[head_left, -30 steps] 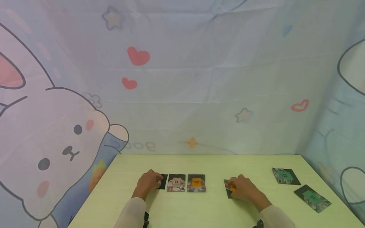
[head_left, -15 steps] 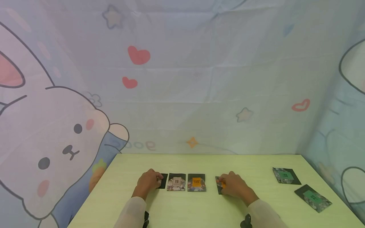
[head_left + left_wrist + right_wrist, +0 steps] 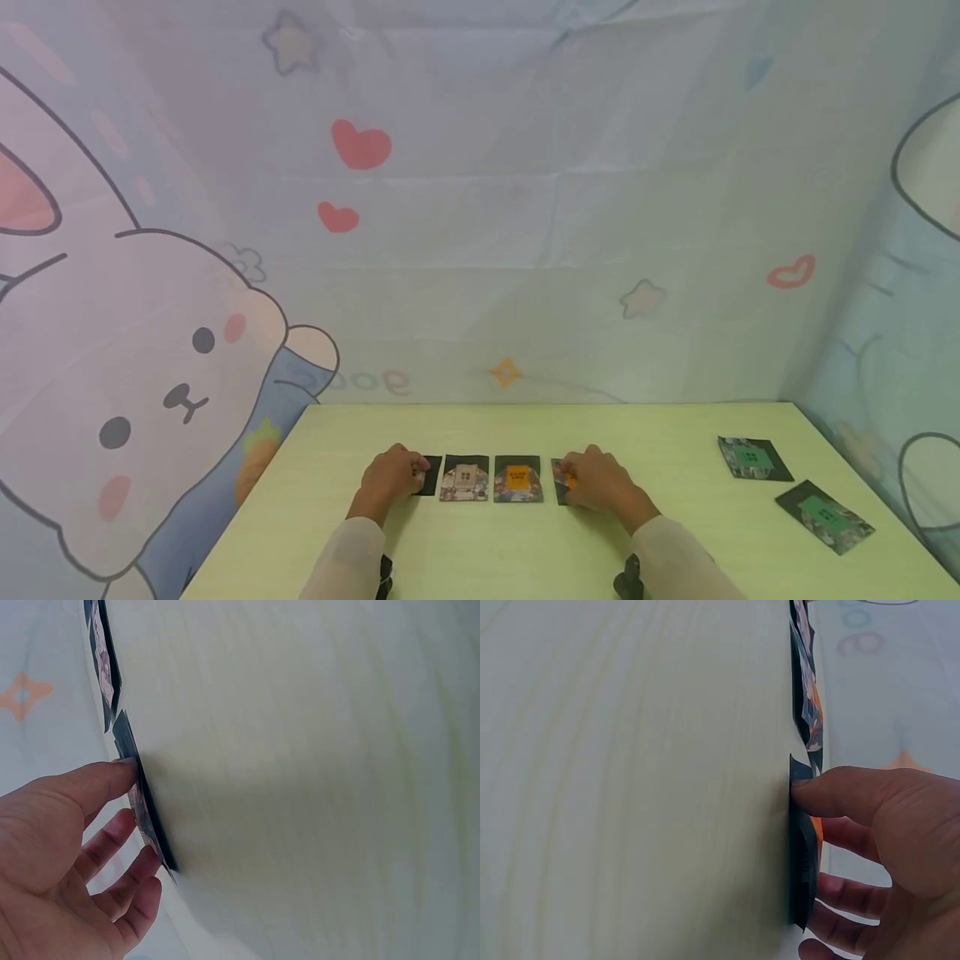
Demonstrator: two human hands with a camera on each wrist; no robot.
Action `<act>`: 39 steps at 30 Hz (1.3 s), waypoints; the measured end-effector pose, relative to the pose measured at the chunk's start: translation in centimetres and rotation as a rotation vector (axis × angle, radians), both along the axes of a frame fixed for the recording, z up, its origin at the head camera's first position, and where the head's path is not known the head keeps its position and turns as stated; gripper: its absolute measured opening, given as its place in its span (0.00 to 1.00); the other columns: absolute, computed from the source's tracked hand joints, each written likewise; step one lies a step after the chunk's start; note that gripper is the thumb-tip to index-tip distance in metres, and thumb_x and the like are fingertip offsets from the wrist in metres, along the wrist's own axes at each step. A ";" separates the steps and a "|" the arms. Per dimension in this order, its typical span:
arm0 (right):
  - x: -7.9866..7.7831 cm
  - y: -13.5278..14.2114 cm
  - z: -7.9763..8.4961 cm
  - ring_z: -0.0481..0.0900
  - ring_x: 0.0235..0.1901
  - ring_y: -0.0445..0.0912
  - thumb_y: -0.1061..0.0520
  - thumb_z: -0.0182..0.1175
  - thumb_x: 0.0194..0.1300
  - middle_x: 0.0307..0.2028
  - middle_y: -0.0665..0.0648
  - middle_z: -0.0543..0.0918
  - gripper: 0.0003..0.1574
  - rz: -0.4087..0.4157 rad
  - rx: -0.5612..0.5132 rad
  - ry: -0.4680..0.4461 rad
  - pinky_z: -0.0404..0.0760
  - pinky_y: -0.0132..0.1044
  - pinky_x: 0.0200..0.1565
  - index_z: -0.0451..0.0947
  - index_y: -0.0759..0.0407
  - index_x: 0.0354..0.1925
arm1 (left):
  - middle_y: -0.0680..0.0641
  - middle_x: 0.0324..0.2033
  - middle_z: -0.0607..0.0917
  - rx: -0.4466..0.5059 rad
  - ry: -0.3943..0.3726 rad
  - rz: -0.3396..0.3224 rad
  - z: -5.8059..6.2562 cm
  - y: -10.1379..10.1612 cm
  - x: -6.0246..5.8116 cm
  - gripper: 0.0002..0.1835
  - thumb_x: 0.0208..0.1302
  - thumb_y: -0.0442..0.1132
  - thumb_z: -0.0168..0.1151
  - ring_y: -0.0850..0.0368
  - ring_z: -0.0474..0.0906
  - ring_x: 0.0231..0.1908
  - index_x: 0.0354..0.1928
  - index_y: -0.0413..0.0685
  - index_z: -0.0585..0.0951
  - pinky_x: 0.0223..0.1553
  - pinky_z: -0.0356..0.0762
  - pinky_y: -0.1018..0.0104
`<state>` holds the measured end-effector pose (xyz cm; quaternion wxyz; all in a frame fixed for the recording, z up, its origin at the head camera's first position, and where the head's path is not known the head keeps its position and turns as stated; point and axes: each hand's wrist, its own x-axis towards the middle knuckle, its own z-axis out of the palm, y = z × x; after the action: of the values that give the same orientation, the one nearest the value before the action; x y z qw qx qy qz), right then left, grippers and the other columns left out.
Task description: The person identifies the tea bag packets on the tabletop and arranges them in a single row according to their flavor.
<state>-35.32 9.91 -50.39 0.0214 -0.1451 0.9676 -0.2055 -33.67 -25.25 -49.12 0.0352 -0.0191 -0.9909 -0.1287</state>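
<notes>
In the head view four-cornered flat sachets lie in a row on the table. My left hand (image 3: 385, 481) holds the leftmost dark sachet (image 3: 432, 475) by its edges, covering most of it. The left wrist view has the thumb at one end of this sachet (image 3: 146, 814) and fingertips along its face. Beside it lie a pale-pink-label sachet (image 3: 464, 490) and an orange-label sachet (image 3: 517, 493). My right hand (image 3: 600, 481) grips another orange-label sachet (image 3: 559, 485) at the row's right end, the thumb against its edge in the right wrist view.
Two green-label sachets, one farther back (image 3: 755, 459) and one nearer (image 3: 825, 517), lie askew at the table's right side. The pale yellow table (image 3: 480, 550) ends at a cloth backdrop (image 3: 480, 208) printed with a rabbit and hearts.
My right hand has slid its orange-label sachet leftward along the table, closer to the row. The left hand stays at the leftmost sachet.
</notes>
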 end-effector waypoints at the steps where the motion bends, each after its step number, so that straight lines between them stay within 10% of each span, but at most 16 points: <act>1: -0.1 -0.1 0.0 0.69 0.34 0.51 0.58 0.72 0.49 0.40 0.58 0.75 0.32 -0.002 0.002 0.000 0.71 0.41 0.31 0.82 0.54 0.56 | 0.44 0.47 0.82 -0.002 0.000 0.001 0.1 0.0 0.0 0.09 0.66 0.39 0.68 0.47 0.79 0.36 0.46 0.57 0.89 0.39 0.80 0.53; 39: -0.7 -0.2 0.3 0.71 0.37 0.51 0.47 0.73 0.55 0.44 0.59 0.77 0.25 -0.006 0.051 0.054 0.75 0.48 0.33 0.84 0.46 0.52 | 0.44 0.46 0.82 0.005 0.021 -0.007 0.2 0.2 0.4 0.09 0.66 0.38 0.68 0.48 0.78 0.35 0.46 0.55 0.89 0.37 0.80 0.54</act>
<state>-36.05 9.66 -50.04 -0.0018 -0.1472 0.9731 -0.1770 -33.25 -25.03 -48.95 0.0454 -0.0239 -0.9900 -0.1311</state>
